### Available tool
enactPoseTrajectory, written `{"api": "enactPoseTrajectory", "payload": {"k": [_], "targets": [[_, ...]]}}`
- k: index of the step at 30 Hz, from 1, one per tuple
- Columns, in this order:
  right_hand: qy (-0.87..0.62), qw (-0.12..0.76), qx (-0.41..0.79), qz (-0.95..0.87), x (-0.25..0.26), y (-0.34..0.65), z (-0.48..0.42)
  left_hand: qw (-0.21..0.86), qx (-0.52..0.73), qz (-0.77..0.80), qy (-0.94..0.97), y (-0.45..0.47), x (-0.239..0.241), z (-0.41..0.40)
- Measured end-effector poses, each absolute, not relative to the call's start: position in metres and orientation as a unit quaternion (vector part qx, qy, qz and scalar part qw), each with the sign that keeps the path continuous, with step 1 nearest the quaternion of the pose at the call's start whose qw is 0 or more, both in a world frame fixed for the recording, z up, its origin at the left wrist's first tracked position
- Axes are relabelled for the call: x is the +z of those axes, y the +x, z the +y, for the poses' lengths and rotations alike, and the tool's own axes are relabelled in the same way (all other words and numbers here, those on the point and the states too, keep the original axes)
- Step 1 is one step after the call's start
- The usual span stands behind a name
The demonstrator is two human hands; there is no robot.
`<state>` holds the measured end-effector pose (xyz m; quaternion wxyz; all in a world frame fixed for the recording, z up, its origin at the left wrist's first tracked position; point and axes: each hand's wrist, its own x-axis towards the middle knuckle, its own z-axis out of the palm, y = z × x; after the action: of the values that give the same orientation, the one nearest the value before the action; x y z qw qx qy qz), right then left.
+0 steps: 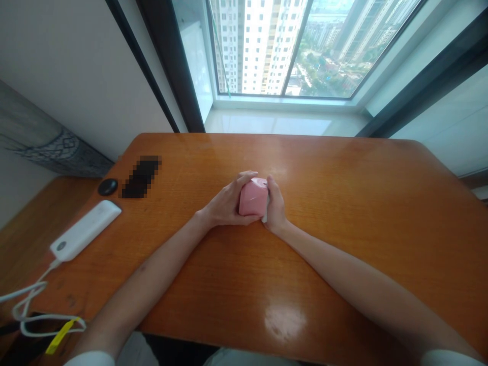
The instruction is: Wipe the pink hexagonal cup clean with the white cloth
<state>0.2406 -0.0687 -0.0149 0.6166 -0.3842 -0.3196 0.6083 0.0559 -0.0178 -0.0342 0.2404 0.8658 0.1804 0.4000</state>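
Observation:
A small pink block-like packet (253,198), with faceted sides and a shiny surface, is held between my two hands near the middle of the wooden table. My left hand (231,201) wraps round it from the left, thumb along the near side and fingers over the far side. From the right, my right hand (276,206) presses against it with the thumb pointing up. A strip of white shows between the packet and my right palm; I cannot tell whether it is part of the packet. The right fingers are mostly hidden behind it.
On the table (366,213), at the left, lie a white power strip (86,231) with a white cable (28,305), a round black object (108,187) and a pixelated dark item (141,177). A yellow tag (61,336) hangs by the cable. Beyond the far edge is a window (282,51).

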Motion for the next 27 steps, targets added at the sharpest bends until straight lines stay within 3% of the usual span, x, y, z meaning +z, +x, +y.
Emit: {"api": "enactPoseTrajectory", "payload": {"k": [7, 11, 16, 23, 27], "targets": [[-0.368, 0.599, 0.654, -0.28, -0.006, 0.242, -0.068, 0.085, 0.37, 0.137, 0.915, 0.047, -0.038, -0.006], [-0.369, 0.592, 0.66, -0.28, -0.006, 0.242, -0.067, 0.07, 0.379, 0.155, 0.91, 0.048, -0.039, -0.01], [-0.384, 0.607, 0.618, -0.319, -0.012, 0.242, -0.07, 0.129, 0.391, 0.176, 0.894, 0.054, -0.035, -0.016], [-0.425, 0.626, 0.546, -0.36, -0.019, 0.241, -0.076, 0.33, 0.415, 0.249, 0.811, 0.061, -0.031, -0.027], [-0.416, 0.624, 0.556, -0.357, -0.017, 0.241, -0.074, 0.322, 0.412, 0.259, 0.812, 0.061, -0.035, -0.026]]}}
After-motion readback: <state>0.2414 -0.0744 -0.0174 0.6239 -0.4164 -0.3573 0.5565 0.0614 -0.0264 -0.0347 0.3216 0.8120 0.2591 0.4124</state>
